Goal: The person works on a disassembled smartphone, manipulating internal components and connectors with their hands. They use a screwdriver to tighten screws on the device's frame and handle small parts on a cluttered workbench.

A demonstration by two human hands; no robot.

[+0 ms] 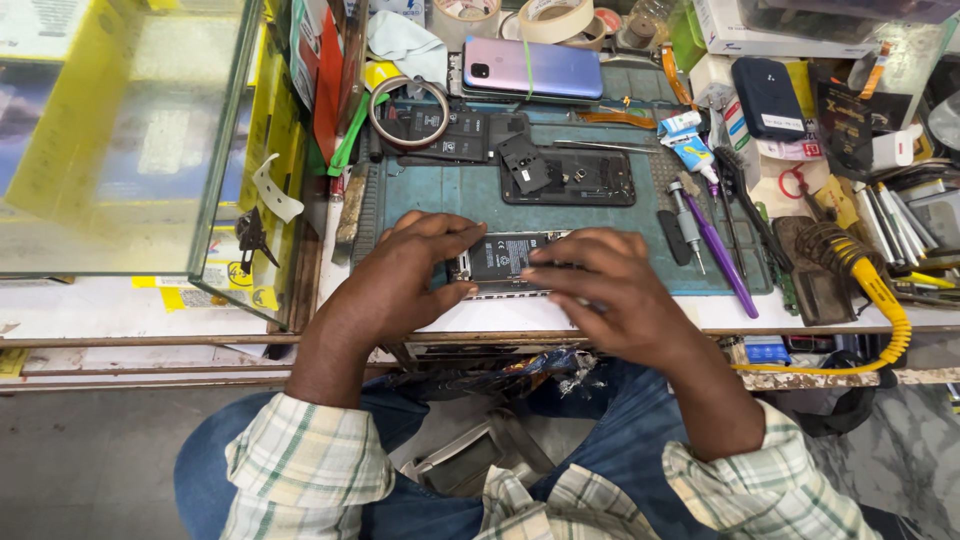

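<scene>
An opened phone (503, 259) with its back cover off lies on the near edge of a teal work mat (470, 190). My left hand (405, 280) grips its left end with thumb and fingers. My right hand (610, 290) covers its right end, fingers pressing down on the exposed inside. A second dark phone frame (570, 178) lies farther back on the mat, with a small black plate (524, 160) on top of it. A purple-blue phone (530, 68) lies face down at the back.
A glass case (120, 140) stands at left. Screwdrivers (700, 235), a purple-handled tool (725, 255) and a yellow coiled cable (880, 300) lie right of the mat. Tape rolls (555, 18), a glue tube (690, 145) and boxes crowd the back and right.
</scene>
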